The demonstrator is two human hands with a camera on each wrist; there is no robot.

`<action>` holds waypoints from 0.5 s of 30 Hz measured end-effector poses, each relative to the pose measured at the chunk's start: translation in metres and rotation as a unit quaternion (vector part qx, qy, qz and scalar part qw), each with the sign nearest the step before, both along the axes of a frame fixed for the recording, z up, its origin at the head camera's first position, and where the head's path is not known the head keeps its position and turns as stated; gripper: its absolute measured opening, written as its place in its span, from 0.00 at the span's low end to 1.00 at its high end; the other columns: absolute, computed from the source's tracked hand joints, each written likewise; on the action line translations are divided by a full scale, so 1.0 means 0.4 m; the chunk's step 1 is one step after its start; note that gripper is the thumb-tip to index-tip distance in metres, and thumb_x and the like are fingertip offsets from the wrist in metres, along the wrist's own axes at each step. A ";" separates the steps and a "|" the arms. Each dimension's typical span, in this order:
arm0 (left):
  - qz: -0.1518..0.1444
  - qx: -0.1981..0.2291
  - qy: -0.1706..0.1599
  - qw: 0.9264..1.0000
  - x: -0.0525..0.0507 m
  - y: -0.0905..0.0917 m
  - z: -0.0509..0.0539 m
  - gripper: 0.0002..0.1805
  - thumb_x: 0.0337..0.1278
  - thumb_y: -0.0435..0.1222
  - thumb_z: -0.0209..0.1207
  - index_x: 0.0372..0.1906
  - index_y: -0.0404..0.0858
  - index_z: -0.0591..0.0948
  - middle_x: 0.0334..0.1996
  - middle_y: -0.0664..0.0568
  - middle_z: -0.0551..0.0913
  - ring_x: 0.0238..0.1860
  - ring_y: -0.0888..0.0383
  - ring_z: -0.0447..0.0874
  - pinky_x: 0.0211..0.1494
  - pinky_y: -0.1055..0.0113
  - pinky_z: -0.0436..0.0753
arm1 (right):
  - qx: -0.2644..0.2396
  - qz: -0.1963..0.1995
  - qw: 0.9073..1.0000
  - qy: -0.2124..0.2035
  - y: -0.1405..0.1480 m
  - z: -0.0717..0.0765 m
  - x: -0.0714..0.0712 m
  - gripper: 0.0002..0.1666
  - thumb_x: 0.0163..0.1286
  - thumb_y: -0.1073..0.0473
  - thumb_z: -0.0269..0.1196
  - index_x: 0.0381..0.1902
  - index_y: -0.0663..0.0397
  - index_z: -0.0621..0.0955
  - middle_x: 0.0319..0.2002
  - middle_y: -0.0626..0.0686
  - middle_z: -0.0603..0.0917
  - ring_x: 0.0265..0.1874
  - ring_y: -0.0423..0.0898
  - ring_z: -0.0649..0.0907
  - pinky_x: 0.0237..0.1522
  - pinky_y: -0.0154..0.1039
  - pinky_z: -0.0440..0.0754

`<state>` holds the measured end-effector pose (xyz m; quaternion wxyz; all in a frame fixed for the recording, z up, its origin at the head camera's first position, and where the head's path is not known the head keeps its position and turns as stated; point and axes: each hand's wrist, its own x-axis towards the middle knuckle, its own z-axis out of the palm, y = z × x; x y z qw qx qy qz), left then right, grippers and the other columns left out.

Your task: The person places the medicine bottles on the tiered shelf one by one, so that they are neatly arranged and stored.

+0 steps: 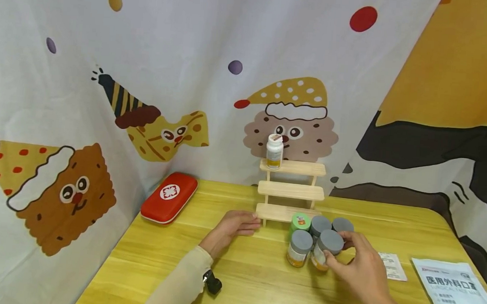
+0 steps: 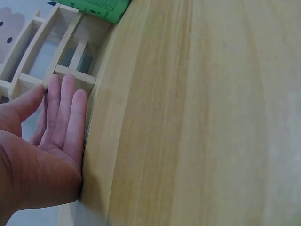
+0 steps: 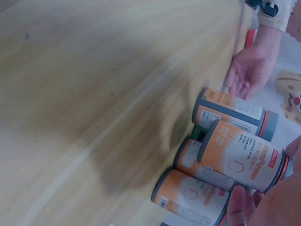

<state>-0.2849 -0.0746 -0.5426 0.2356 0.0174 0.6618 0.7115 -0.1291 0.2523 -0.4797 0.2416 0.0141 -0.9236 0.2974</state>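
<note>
My right hand [image 1: 360, 268] grips a grey-lidded supplement jar [image 1: 329, 247], with thumb and fingers on opposite sides near its lid. In the right wrist view this jar [image 3: 242, 155] shows an orange-and-white label and stands in front of its neighbours. Close around it are three more grey-lidded jars, one [image 1: 299, 248] to its left and two behind, one of them [image 1: 342, 225] near my fingers. A green jar [image 1: 300, 222] stands by the shelf's lowest step. My left hand [image 1: 234, 226] has straight fingers at the lower left end of the three-step wooden shelf [image 1: 290, 190], fingertips touching it.
A white bottle [image 1: 274, 152] stands on the shelf's top step, at its left. The red first-aid case [image 1: 169, 197] lies at the back left. On the right are a white blister pack [image 1: 393, 267] and a surgical mask packet [image 1: 458, 294]. A patterned curtain [image 1: 183, 49] hangs behind the table.
</note>
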 end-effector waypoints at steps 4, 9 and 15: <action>0.009 0.005 -0.006 1.000 -0.003 -0.003 0.003 0.25 0.75 0.39 0.63 0.66 0.26 0.79 0.55 0.39 0.90 0.54 0.50 0.93 0.59 0.58 0.92 | -0.003 0.005 1.000 -0.006 0.005 0.018 0.000 0.30 0.55 0.52 0.81 0.53 0.54 0.83 0.39 0.52 0.88 0.23 0.34 0.78 0.22 0.29 0.75; 0.004 0.007 -0.007 1.000 -0.005 0.002 0.005 0.26 0.75 0.39 0.63 0.67 0.25 0.77 0.55 0.40 0.91 0.54 0.51 0.93 0.58 0.59 0.92 | -0.009 0.004 1.000 0.001 0.013 0.037 0.006 0.29 0.54 0.54 0.80 0.52 0.53 0.83 0.41 0.52 0.88 0.28 0.33 0.80 0.25 0.29 0.80; 0.006 0.007 -0.010 1.000 -0.003 0.008 0.001 0.26 0.75 0.39 0.64 0.67 0.25 0.77 0.55 0.39 0.91 0.55 0.49 0.93 0.58 0.57 0.92 | -0.043 0.025 0.998 0.023 0.012 0.082 0.016 0.28 0.55 0.58 0.79 0.52 0.55 0.81 0.45 0.54 0.90 0.43 0.21 0.77 0.32 0.26 0.85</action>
